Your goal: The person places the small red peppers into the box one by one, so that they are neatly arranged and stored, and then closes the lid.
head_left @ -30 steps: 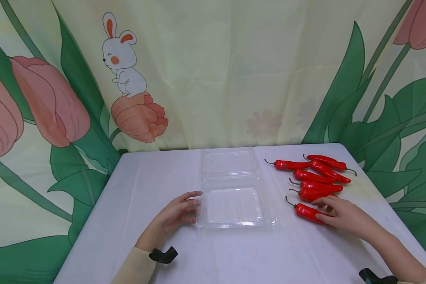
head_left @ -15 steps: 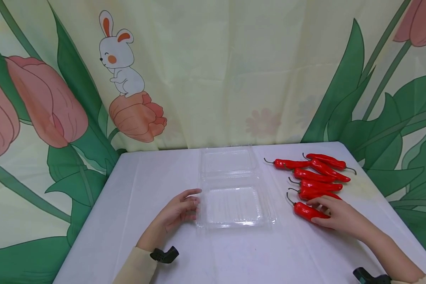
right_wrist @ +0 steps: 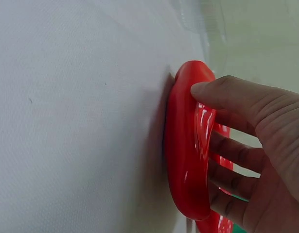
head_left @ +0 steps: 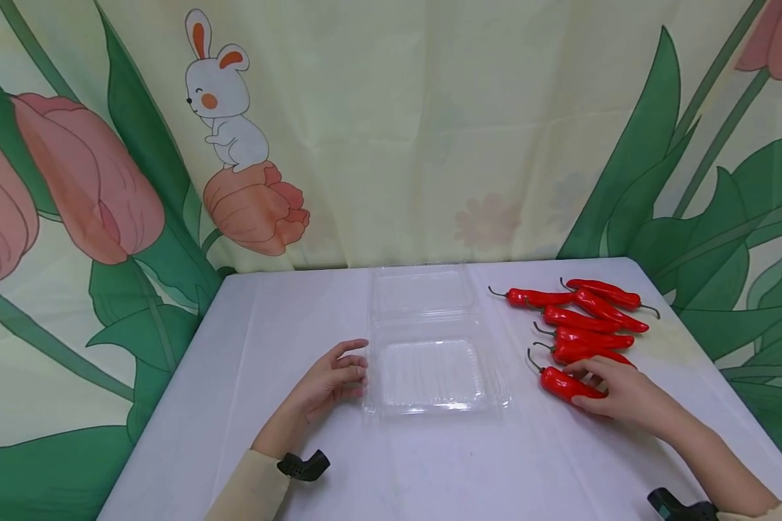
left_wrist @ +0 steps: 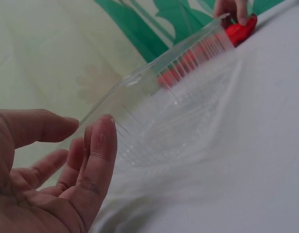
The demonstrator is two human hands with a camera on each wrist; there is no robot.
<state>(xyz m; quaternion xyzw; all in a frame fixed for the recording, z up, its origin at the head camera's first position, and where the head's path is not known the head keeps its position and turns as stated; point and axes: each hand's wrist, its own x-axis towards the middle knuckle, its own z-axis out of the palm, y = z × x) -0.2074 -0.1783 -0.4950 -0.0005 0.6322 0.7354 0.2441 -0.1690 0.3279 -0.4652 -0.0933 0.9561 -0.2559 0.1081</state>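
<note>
Now | right grip (head_left: 619,389) pinches the nearest red pepper (head_left: 558,383), at 3 o'clock from the clear box (head_left: 431,376), maybe so it won't roll | left grip (head_left: 328,380) (fingers apart) sits by the box's 9 o'clock edge, maybe to steady it

On the white desk (head_left: 287,304), near the middle, a clear box (head_left: 432,376) is laid open, its halves set one behind the other. To its right, six red peppers (head_left: 580,319) are clustered, some touching; a seventh (head_left: 562,383) is placed in front.
</note>
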